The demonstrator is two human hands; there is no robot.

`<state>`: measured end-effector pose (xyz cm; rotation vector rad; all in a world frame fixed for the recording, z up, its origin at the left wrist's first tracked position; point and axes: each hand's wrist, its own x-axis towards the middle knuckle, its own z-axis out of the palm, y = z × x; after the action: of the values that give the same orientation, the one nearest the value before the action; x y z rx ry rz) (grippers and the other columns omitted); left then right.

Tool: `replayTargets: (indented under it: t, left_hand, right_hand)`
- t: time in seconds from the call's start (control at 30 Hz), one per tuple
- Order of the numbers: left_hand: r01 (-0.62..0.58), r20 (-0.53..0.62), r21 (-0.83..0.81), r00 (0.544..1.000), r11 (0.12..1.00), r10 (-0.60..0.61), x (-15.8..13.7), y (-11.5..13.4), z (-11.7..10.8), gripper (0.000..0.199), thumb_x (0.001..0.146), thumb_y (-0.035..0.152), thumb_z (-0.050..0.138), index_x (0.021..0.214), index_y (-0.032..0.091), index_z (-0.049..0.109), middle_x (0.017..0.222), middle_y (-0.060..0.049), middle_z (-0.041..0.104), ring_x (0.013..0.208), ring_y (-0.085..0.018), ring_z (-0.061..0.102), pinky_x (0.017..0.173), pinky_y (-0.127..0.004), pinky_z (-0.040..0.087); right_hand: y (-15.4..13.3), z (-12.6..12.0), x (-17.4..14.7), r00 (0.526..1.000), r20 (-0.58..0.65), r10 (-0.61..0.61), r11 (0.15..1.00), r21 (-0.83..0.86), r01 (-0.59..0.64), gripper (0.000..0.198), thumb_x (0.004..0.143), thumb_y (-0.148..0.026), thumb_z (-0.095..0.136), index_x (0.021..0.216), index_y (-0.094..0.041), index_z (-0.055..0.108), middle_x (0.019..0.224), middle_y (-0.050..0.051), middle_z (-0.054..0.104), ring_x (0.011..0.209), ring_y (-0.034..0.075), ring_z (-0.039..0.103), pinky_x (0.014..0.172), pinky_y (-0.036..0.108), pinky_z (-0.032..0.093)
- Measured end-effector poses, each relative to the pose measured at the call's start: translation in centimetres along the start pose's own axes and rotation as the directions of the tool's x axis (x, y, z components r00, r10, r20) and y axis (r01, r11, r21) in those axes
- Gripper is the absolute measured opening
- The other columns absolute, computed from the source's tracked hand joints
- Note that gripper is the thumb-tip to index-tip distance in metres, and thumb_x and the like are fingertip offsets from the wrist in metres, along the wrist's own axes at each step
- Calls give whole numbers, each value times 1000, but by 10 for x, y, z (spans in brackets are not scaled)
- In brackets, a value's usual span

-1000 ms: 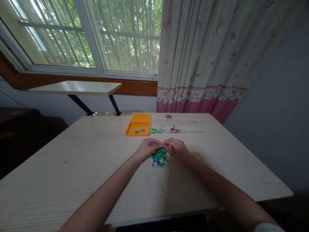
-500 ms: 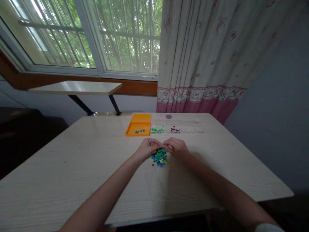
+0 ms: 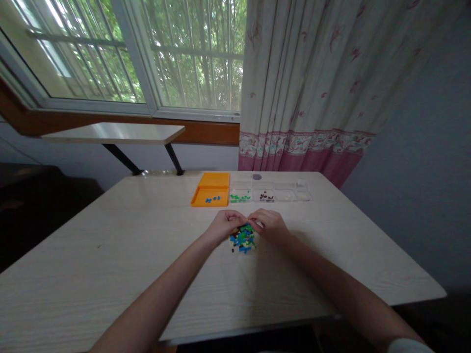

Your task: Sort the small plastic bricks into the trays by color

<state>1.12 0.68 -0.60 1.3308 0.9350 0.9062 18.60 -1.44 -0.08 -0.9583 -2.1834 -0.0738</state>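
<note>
A heap of small mixed bricks [image 3: 243, 239] in blue, green, pale yellow and dark brown lies on the table. My left hand [image 3: 227, 224] is over its upper left edge, thumb and fingers pinched together. From the right, my right hand [image 3: 269, 224] meets it above the heap, also pinching. The fingertips nearly touch; whatever is between them is too small to make out. Behind the hands stand an orange box [image 3: 197, 198] with several blue pieces and clear plastic boxes. Green pieces [image 3: 240, 197] lie in one clear box, dark brown pieces [image 3: 266, 197] in another.
The pale wooden table [image 3: 121, 255] reaches to the wall below the window. A small raised shelf [image 3: 121, 132] on black legs stands at the back left. A grey round object [image 3: 256, 177] sits behind the clear boxes. The curtain [image 3: 298, 88] hangs at the back right.
Both hands stay pinched above the heap with hardly any movement. The whole view has shifted very slightly; the heap and boxes look the same.
</note>
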Motion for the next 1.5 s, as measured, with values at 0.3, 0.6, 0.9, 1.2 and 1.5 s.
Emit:
replayTargets:
  t: [0.3,0.6,0.9,1.2,1.5]
  left_hand:
    - [-72,-115,451,984,889,139,4,3,-24,27,67,36,54,74,11,62,46,4,44,42,-5,33,43,-17,21]
    - [-37,-16,961,982,274,189,-10,15,-27,27,77,37,42,82,21,62,70,-3,62,63,-14,52,54,-22,28]
    - [-85,43,954,988,287,148,-10,16,-25,29,80,36,37,84,21,62,72,-3,63,62,-13,53,52,-21,27]
    - [-106,64,954,986,282,154,-10,15,-24,29,80,35,36,84,21,62,74,-3,64,61,-13,53,51,-21,27]
    - [-108,72,947,989,303,127,-10,17,-25,30,79,38,37,83,21,61,72,-3,63,61,-13,52,51,-21,26]
  right_hand:
    - [3,-16,8,888,-335,314,922,331,-201,8,76,-24,53,74,-18,58,69,1,55,48,7,41,46,20,36]
    - [-3,-12,7,874,-304,379,860,465,-211,6,75,-23,54,74,-18,57,71,0,53,49,6,40,44,19,33]
    - [26,-20,8,897,-229,379,919,208,-335,14,75,-28,50,74,-17,58,73,1,57,50,7,44,54,21,38]
    - [129,-76,-28,581,-369,725,482,-329,-812,24,74,-33,44,82,-21,63,70,3,61,64,16,52,57,24,33]
    - [151,-81,-45,429,-340,837,293,-384,-876,31,74,-37,42,90,-24,65,83,9,64,73,22,57,58,29,37]
